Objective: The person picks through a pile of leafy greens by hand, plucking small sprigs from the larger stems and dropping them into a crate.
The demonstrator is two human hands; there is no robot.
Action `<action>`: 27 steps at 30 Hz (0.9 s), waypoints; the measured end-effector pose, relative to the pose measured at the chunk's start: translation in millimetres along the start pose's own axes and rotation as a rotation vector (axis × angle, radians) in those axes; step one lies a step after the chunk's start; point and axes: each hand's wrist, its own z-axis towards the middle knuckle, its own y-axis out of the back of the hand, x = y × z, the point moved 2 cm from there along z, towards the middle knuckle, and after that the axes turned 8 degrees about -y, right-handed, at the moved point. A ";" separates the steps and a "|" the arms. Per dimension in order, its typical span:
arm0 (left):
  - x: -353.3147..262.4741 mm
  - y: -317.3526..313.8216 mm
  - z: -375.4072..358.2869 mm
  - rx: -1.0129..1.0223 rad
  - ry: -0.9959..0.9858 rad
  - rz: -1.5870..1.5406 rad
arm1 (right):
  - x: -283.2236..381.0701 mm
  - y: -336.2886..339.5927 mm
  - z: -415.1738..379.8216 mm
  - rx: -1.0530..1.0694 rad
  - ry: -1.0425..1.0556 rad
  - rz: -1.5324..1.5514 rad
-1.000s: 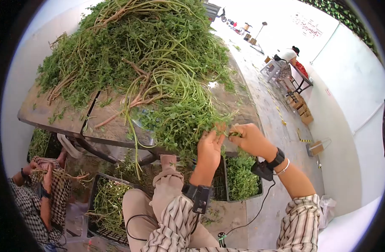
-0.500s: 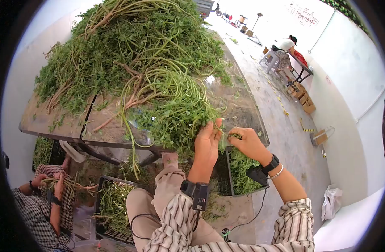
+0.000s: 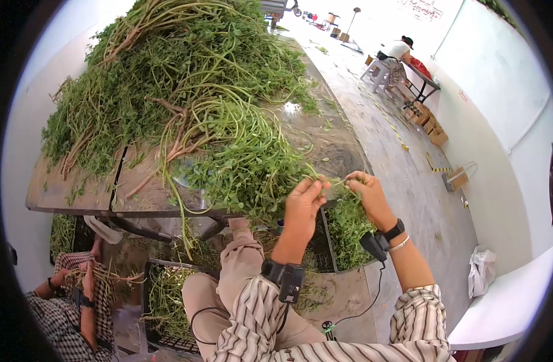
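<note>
My left hand (image 3: 303, 208) pinches a thin green stem at the right edge of a loose bunch of leafy greens (image 3: 240, 160). A short way to the right, my right hand (image 3: 373, 198) closes finger and thumb on a sprig of the same greens. A thin strand stretches across the gap between both hands. Behind the bunch rises a large heap of leafy stems (image 3: 186, 78) on the brown table (image 3: 330, 142). Below my hands stands a black crate (image 3: 329, 241) with cut greens (image 3: 349, 226) inside.
Between my knees and a co-worker (image 3: 71, 308) handling stems at the left sits a second black crate (image 3: 146, 301) of stems. Long stems (image 3: 183, 211) hang over the table's front edge. Another person (image 3: 397, 60) sits far back right, near cardboard boxes (image 3: 430, 123).
My right hand has risen and moved right, opening its fist into a pinch. My left hand has turned from flat against the bunch to pinching a stem. The view has shifted slightly.
</note>
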 end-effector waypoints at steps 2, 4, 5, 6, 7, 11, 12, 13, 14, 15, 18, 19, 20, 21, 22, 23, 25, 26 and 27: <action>15.8 -7.7 -7.3 0.018 0.068 -0.018 | -18.3 10.5 7.4 -0.033 -0.127 0.290; 21.9 -10.4 -13.4 0.011 0.090 -0.006 | -33.3 26.7 6.4 -0.165 -0.144 0.343; 23.0 -10.5 -15.1 0.005 0.085 0.012 | -40.1 35.8 1.3 -0.217 -0.153 0.365; 24.0 -10.0 -16.5 -0.004 0.078 0.030 | -44.6 43.4 -5.3 -0.230 -0.162 0.366; 24.8 -10.0 -16.9 0.024 0.070 0.019 | -47.3 48.9 -13.1 -0.183 -0.205 0.400; 32.2 -13.9 -19.3 0.046 0.096 0.013 | -60.5 41.0 -52.4 -0.083 -0.295 0.442; 35.7 -14.4 -20.7 0.049 0.114 0.016 | -63.9 36.4 -61.2 -0.053 -0.314 0.484; 39.2 -14.9 -22.1 0.065 0.118 0.021 | -66.0 33.3 -68.1 -0.068 -0.322 0.489; 42.4 -15.4 -24.9 0.080 0.121 0.026 | -67.5 28.9 -74.3 -0.030 -0.326 0.487; 45.4 -15.5 -28.6 0.085 0.133 0.059 | -68.8 24.0 -79.4 0.009 -0.328 0.485; 52.8 -10.8 -37.2 0.110 0.172 0.122 | -73.8 13.8 -91.3 -0.018 -0.372 0.450; 52.2 -11.4 -40.2 0.092 0.181 0.164 | -76.0 14.4 -93.8 -0.019 -0.329 0.389; 55.4 -7.6 -41.9 0.089 0.199 0.169 | -76.8 16.3 -95.8 -0.021 -0.286 0.327; 59.7 -1.8 -43.5 0.098 0.211 0.180 | -75.3 21.3 -98.0 -0.029 -0.258 0.046; 62.9 2.6 -45.1 0.109 0.223 0.191 | -88.1 24.9 -99.8 -0.039 -0.274 0.054; 63.8 4.8 -46.4 0.109 0.215 0.197 | -110.6 31.1 -100.9 -0.164 -0.174 -0.212; 62.1 11.9 -44.9 0.097 0.194 0.207 | -159.9 44.0 -108.9 -0.310 -0.106 -0.454; 60.3 14.3 -43.6 0.082 0.182 0.221 | -174.8 48.9 -117.4 -0.312 -0.108 -0.454; 59.8 17.1 -43.1 0.078 0.185 0.221 | -189.7 51.2 -130.8 -0.316 -0.233 -0.324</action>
